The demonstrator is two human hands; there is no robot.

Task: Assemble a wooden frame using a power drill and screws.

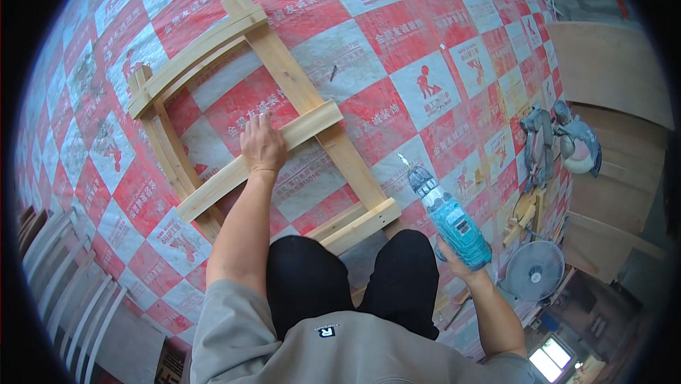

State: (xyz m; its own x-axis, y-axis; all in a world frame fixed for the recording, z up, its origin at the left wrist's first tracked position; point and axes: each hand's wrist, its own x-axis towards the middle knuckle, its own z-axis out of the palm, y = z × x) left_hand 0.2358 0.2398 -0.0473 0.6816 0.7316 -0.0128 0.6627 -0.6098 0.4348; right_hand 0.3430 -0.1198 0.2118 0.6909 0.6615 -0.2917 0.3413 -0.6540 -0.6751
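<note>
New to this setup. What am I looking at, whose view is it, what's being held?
No robot here: a person works bare-handed. The single picture comes from a wide fisheye camera on their head, looking down, so straight edges bend near the rim; left in the picture is the person's left.

A wooden frame lies on red-and-white checked sheeting, its near end by the person's knees. The left hand rests on a crosswise slat. The right hand grips a teal power drill, its bit apart from the wood. A round fan stands farther right.
</note>
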